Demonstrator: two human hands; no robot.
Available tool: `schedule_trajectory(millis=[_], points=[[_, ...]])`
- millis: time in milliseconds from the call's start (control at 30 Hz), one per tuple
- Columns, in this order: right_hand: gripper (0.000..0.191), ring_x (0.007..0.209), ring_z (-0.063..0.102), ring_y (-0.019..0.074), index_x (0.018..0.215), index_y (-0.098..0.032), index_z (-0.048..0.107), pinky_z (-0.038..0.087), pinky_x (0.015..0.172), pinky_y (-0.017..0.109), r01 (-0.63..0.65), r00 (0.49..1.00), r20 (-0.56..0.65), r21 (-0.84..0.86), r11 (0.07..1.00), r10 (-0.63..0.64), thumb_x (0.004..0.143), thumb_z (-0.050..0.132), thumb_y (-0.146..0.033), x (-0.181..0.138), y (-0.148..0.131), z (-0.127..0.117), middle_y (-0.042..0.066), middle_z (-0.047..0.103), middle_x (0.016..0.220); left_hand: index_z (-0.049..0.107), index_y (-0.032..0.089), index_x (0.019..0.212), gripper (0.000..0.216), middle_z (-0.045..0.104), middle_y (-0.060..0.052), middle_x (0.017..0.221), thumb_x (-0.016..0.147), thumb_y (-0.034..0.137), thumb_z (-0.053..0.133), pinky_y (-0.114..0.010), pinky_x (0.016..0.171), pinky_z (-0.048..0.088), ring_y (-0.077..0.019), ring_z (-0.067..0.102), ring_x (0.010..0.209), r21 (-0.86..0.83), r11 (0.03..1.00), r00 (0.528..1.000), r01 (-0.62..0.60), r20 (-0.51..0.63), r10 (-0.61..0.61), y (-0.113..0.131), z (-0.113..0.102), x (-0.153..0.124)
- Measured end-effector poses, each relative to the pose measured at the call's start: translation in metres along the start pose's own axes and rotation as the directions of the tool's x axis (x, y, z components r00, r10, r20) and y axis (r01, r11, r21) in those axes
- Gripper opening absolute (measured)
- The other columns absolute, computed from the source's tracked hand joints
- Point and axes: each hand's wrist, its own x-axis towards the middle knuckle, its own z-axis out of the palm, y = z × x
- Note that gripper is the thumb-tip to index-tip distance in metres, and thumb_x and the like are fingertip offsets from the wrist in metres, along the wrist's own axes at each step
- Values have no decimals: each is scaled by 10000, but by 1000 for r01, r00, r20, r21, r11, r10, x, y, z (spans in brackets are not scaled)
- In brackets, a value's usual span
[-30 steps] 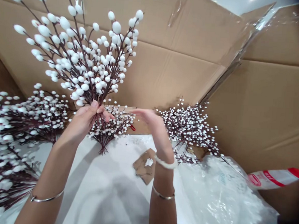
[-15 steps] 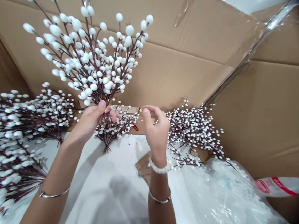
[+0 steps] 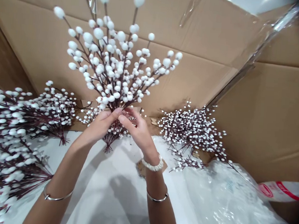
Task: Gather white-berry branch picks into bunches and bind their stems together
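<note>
The left hand (image 3: 99, 125) gripped a bunch of white berry sticks (image 3: 111, 65), held up over a white sheet (image 3: 110, 164) by a brown box (image 3: 195, 36). On the right hand (image 3: 136, 133), the fingers (image 3: 128, 119) touched the stems (image 3: 110, 138), but I could not tell if they gripped.

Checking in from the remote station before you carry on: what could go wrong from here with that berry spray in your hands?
The white berry spray looks top-heavy and is held low by the left hand, with the right hand against its stems, so it could tip or slip. Another berry spray lies directly behind the hands, so their twigs might tangle.
</note>
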Motion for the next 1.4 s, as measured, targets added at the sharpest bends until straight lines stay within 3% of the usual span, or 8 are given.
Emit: schedule_trajectory(millis=[133,267,367,433,600,967,1233,1400], points=[[328,944,637,198,940,-182,679,511,882,336,-191,973,164,171,967,163,744,749,-436,-3,0,4,40,700,982,491,172,636,423,531,-15,640,837,532,585,-280,673,456,-162,513,690,123,989,994,-84,83,74,1,16,-5],[273,895,630,143,960,-183,733,510,735,213,-310,934,292,383,870,205,736,731,-340,-4,-3,-1,28,707,989,480,177,695,243,550,-22,716,866,350,472,-264,627,447,-150,510,694,182,974,982,-133,153,106,3,30,-12],[314,680,549,90,966,-166,759,343,434,169,-389,890,379,342,855,253,748,703,-386,-2,-2,-8,43,702,979,480,175,654,266,538,-25,684,876,286,386,-263,591,425,-142,492,647,233,958,968,-168,223,116,2,35,-14],[333,608,503,72,935,-156,766,242,370,168,-426,874,398,353,833,278,724,712,-408,0,-1,-10,49,701,931,453,178,616,288,528,-23,658,881,270,386,-261,595,416,-140,493,648,242,953,968,-185,214,134,-1,36,-13],[296,432,314,18,832,-133,757,137,341,173,-551,833,348,445,706,431,672,715,-379,6,1,-5,5,630,666,413,185,640,261,468,14,596,879,282,458,-232,508,347,-113,463,574,163,985,990,-52,141,29,-6,41,-10],[392,275,311,34,963,-124,729,158,283,191,-545,838,337,488,682,428,726,655,-428,4,2,-3,-44,551,480,516,152,536,420,528,-22,519,863,415,537,-254,575,411,-117,510,535,-47,997,943,68,328,-49,-5,35,-3],[289,294,361,38,668,-158,642,192,268,187,-489,854,148,558,670,499,547,798,-370,4,2,-1,-56,567,480,569,152,744,254,610,-14,662,806,378,667,-266,686,467,-134,578,683,-160,973,902,167,423,-85,3,27,-6],[472,244,264,40,450,-204,420,195,269,180,-522,834,148,527,671,532,630,771,-463,4,0,2,-91,316,290,573,144,691,281,642,-47,685,794,385,674,-286,701,485,-150,603,697,-92,980,908,174,400,-123,0,29,-6]])
